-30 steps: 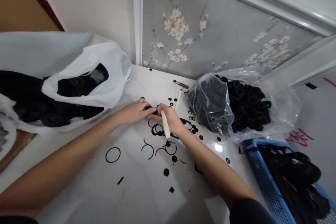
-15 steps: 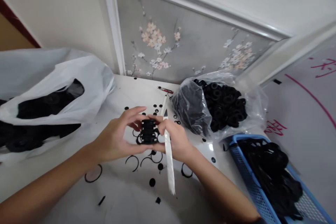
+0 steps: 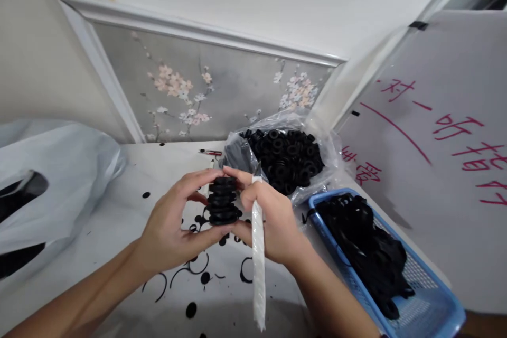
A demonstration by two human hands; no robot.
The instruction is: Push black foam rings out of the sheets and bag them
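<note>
Black rubbery rings (image 3: 223, 202) form a short stack just below and left of the frame's centre, between the two hands. The left hand (image 3: 168, 224) pinches the stack end to end, its fingers curved over the top and its thumb at the bottom. The right hand (image 3: 277, 222) grips a knife with a white-wrapped handle (image 3: 258, 259), dark tip toward the top of the frame, while its other fingers reach to the stack's ends.

Around and below the hands, thin black hoops (image 3: 246, 270) and flat black discs (image 3: 191, 310) lie scattered on the white tabletop (image 3: 130, 232). Beyond the hands, near the centre, is a small red cutter (image 3: 210, 153). Right of it, a clear plastic bag (image 3: 240, 152) bulges with more black rings. At lower right sits a blue perforated basket (image 3: 431, 274) of black pieces; at left slumps a white plastic bag (image 3: 75, 163). A floral panel (image 3: 233, 79) spans the upper middle, and a whiteboard (image 3: 455, 63) with red handwriting fills the right.
</note>
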